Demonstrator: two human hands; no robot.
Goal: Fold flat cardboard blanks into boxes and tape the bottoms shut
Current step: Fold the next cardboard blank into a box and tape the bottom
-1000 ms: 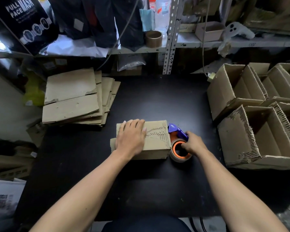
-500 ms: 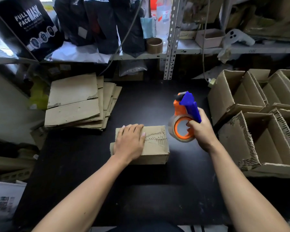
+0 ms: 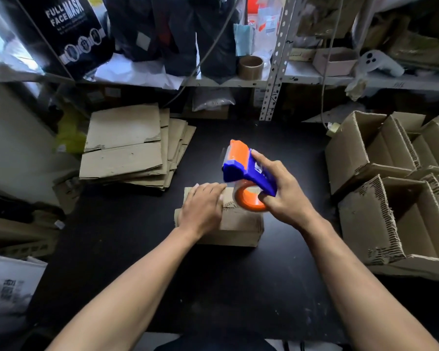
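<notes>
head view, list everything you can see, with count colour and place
box: one, brown, middle of the table, flaps closed on top
tape dispenser: one, blue and orange, held over the box's far right corner
flat blanks: one stack, brown, far left of the table
open boxes: several, brown, piled at the right
table: one, black, under it all
tape roll: one, brown, on the shelf behind
small box: one, pale, on the shelf, right of the post
mask package: one, black, upper left
hands: left hand presses flat on the box; right hand grips the tape dispenser
</notes>
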